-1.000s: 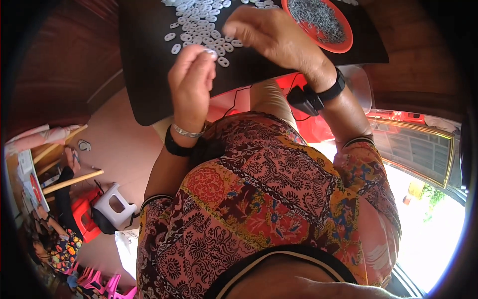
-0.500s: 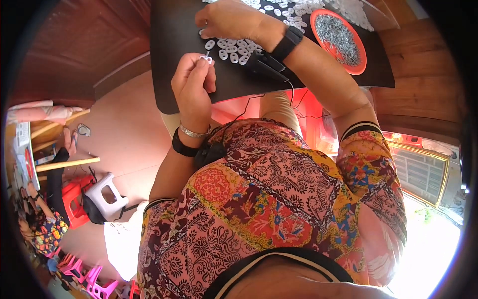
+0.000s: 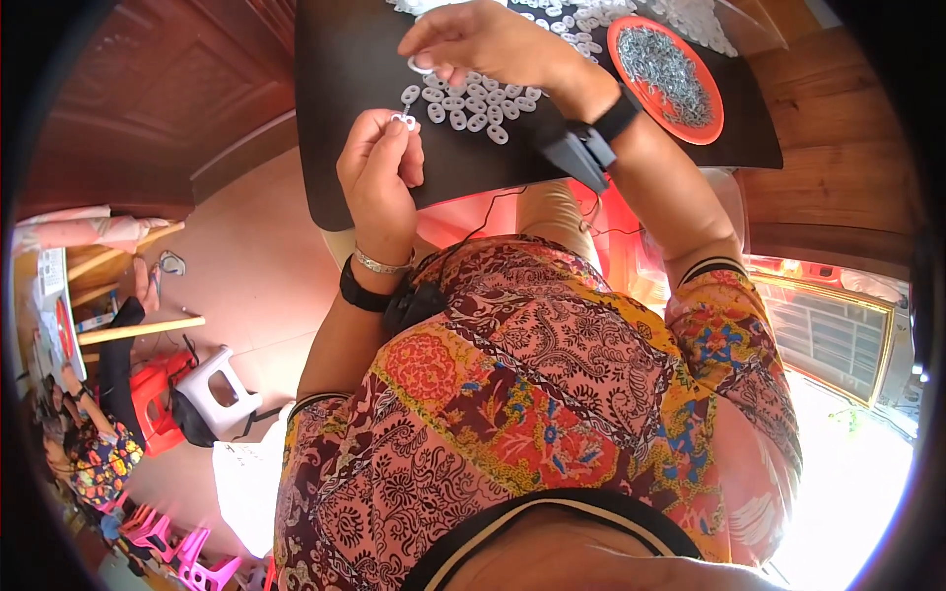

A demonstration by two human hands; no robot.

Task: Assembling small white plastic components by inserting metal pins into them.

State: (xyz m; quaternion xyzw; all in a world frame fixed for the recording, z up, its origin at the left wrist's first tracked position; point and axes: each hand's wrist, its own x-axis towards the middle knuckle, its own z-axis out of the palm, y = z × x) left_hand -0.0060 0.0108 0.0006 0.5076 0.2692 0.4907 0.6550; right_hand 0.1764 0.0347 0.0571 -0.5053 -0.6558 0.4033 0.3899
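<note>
We see a round orange dish at the right end of a black board; it is heaped with small grey metal bits. Beside it, toward the middle of the board, lie loose white rings in a scattered patch, with more white pieces along the far edge.

Our left hand hovers over the board's near edge, thumb and fingertips pinched together on one small white piece. Our right hand is above the patch of rings, its fingertips closed on another ring. A black band with a dark block sits on the right wrist; the left wrist carries a silver bangle and a black band.

Below the board we see a red stool and cables against a tan floor. To the left, well apart, stand a white stool, a red stool and wooden sticks; pink stools show at the lower left. A wooden door lies behind the board on the left, wooden planks on the right.
</note>
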